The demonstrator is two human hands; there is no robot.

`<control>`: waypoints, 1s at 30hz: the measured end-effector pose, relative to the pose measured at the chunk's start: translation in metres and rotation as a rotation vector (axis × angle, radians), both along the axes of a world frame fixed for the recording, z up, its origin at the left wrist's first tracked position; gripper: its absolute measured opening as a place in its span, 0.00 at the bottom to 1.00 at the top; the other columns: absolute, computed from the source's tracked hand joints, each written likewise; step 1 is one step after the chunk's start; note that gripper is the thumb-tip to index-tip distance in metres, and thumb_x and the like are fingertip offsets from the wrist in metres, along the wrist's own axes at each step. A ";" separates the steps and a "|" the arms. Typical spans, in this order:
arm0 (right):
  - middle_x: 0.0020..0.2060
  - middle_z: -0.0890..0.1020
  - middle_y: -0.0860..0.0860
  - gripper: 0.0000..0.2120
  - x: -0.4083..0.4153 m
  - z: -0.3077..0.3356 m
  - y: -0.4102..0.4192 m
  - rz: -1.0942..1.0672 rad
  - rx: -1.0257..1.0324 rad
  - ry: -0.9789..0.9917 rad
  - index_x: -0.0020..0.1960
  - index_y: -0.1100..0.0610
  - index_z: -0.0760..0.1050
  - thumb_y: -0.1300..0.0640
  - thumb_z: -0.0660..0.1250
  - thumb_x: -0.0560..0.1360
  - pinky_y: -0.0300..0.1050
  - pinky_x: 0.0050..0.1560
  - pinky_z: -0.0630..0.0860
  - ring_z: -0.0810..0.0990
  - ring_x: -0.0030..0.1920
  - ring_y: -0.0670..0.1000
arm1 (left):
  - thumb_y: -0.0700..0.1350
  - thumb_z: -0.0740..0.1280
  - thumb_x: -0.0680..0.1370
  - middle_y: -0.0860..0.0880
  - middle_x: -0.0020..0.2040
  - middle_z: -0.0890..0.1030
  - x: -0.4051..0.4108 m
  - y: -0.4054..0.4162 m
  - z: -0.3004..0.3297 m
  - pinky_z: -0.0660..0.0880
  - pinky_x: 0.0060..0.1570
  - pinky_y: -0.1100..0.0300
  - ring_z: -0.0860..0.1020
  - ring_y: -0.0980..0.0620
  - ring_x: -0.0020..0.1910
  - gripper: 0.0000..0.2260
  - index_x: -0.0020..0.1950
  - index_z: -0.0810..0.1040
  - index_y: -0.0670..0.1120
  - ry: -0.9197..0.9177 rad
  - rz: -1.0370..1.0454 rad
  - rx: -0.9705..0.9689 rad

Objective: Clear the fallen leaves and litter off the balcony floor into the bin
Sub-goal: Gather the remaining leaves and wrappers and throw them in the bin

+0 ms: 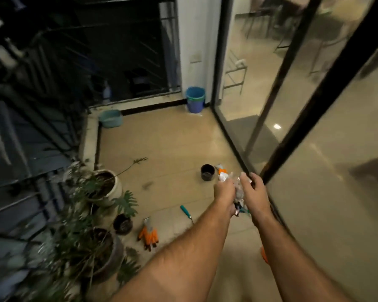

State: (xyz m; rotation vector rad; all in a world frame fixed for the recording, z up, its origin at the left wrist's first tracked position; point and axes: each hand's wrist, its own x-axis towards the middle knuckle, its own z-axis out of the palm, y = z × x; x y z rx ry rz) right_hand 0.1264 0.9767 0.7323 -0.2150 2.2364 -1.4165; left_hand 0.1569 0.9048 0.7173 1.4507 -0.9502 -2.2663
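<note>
Both hands are raised over the tan balcony floor (172,144) with a crumpled bundle of litter (238,192) pressed between them: clear plastic, white wrapper bits and something dark at the bottom. My left hand (224,190) grips its left side, my right hand (254,192) closes on its right side. A blue bin (195,102) stands in the far corner by the white wall, well away from the hands. An orange-and-white scrap (221,170) lies on the floor beside a small black pot (207,172). A dark smudge or leaf (147,185) marks the tiles.
Potted plants (100,188) crowd the left edge by the dark railing. Orange gloves (148,235) and a teal-handled tool (186,211) lie on the floor. A teal basin (110,118) sits at the far left. Sliding glass doors (271,127) run along the right.
</note>
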 end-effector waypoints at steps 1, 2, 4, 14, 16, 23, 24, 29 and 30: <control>0.61 0.79 0.53 0.35 0.004 0.004 -0.008 0.051 -0.048 -0.035 0.67 0.52 0.72 0.29 0.62 0.70 0.55 0.63 0.76 0.79 0.61 0.52 | 0.50 0.70 0.74 0.44 0.39 0.83 0.000 -0.003 -0.002 0.75 0.34 0.56 0.81 0.46 0.37 0.12 0.47 0.81 0.41 -0.008 0.034 0.001; 0.60 0.80 0.52 0.27 0.008 0.006 -0.013 0.105 -0.105 -0.073 0.65 0.51 0.73 0.34 0.61 0.75 0.50 0.60 0.77 0.80 0.58 0.50 | 0.48 0.71 0.74 0.45 0.39 0.83 0.001 -0.004 0.000 0.76 0.35 0.56 0.81 0.46 0.37 0.09 0.45 0.81 0.42 -0.013 0.081 0.005; 0.56 0.81 0.51 0.17 0.008 0.010 -0.019 0.193 -0.164 -0.127 0.61 0.53 0.75 0.43 0.56 0.83 0.42 0.52 0.77 0.81 0.55 0.48 | 0.44 0.71 0.75 0.46 0.40 0.84 0.001 0.001 0.004 0.77 0.34 0.60 0.82 0.49 0.37 0.05 0.44 0.81 0.42 -0.005 0.173 0.009; 0.57 0.83 0.52 0.32 -0.017 0.002 -0.013 0.520 -0.150 -0.250 0.64 0.55 0.76 0.32 0.55 0.76 0.54 0.65 0.75 0.81 0.59 0.50 | 0.86 0.51 0.59 0.61 0.49 0.76 -0.007 0.039 0.027 0.71 0.46 0.60 0.74 0.64 0.45 0.40 0.57 0.70 0.59 0.123 0.387 -0.073; 0.60 0.82 0.51 0.39 -0.022 0.002 -0.017 0.545 -0.165 -0.329 0.67 0.53 0.75 0.27 0.58 0.69 0.54 0.65 0.76 0.81 0.60 0.50 | 0.88 0.46 0.53 0.58 0.49 0.79 -0.010 0.036 0.026 0.73 0.47 0.59 0.78 0.59 0.47 0.47 0.53 0.75 0.56 0.122 0.458 -0.069; 0.57 0.83 0.53 0.24 -0.030 0.001 -0.045 0.558 -0.170 -0.340 0.71 0.54 0.71 0.46 0.68 0.78 0.46 0.57 0.79 0.83 0.56 0.49 | 0.81 0.45 0.60 0.48 0.39 0.83 -0.015 0.008 0.040 0.77 0.45 0.58 0.82 0.49 0.44 0.46 0.47 0.79 0.45 0.142 0.584 0.004; 0.56 0.83 0.53 0.23 -0.032 -0.003 -0.055 0.553 -0.170 -0.338 0.69 0.54 0.72 0.47 0.67 0.78 0.47 0.59 0.79 0.83 0.56 0.49 | 0.82 0.46 0.56 0.48 0.39 0.83 -0.018 0.000 0.033 0.77 0.45 0.59 0.82 0.49 0.44 0.47 0.47 0.79 0.45 0.158 0.563 -0.011; 0.55 0.84 0.51 0.24 -0.051 -0.020 -0.124 0.533 -0.185 -0.228 0.61 0.55 0.79 0.43 0.67 0.70 0.53 0.65 0.76 0.82 0.58 0.49 | 0.86 0.55 0.53 0.46 0.57 0.82 -0.043 -0.055 0.012 0.75 0.60 0.55 0.80 0.47 0.61 0.55 0.60 0.81 0.45 0.151 0.495 -0.081; 0.55 0.84 0.52 0.24 -0.054 -0.023 -0.136 0.533 -0.209 -0.231 0.59 0.56 0.79 0.42 0.67 0.69 0.55 0.65 0.76 0.82 0.58 0.50 | 0.86 0.56 0.53 0.48 0.58 0.81 -0.050 -0.074 0.004 0.73 0.60 0.56 0.77 0.46 0.65 0.54 0.60 0.80 0.47 0.169 0.522 -0.097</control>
